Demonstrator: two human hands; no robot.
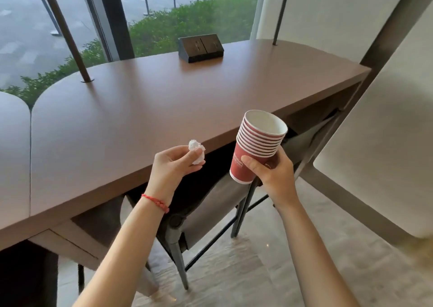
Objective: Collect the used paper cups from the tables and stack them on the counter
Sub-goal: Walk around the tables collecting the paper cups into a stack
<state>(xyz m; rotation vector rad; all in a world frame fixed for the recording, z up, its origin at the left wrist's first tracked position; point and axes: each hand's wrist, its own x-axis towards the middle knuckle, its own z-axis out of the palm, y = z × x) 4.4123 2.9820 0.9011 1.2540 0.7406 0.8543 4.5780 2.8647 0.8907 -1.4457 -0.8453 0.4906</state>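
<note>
My right hand (271, 173) grips a stack of several nested red paper cups (256, 142), tilted with the white open mouth up and to the right, held in the air just off the front edge of the brown table (145, 109). My left hand (172, 163), with a red string bracelet on its wrist, pinches a crumpled white tissue (196, 150) over the table's front edge. The two hands are apart, the tissue left of the cups.
A black power socket box (201, 48) stands at the back of the table by the window. Two thin dark poles (63, 29) rise through the tabletop. Grey chairs (210, 210) are tucked under the table. A slanted frame and white panel (375, 109) stand at right.
</note>
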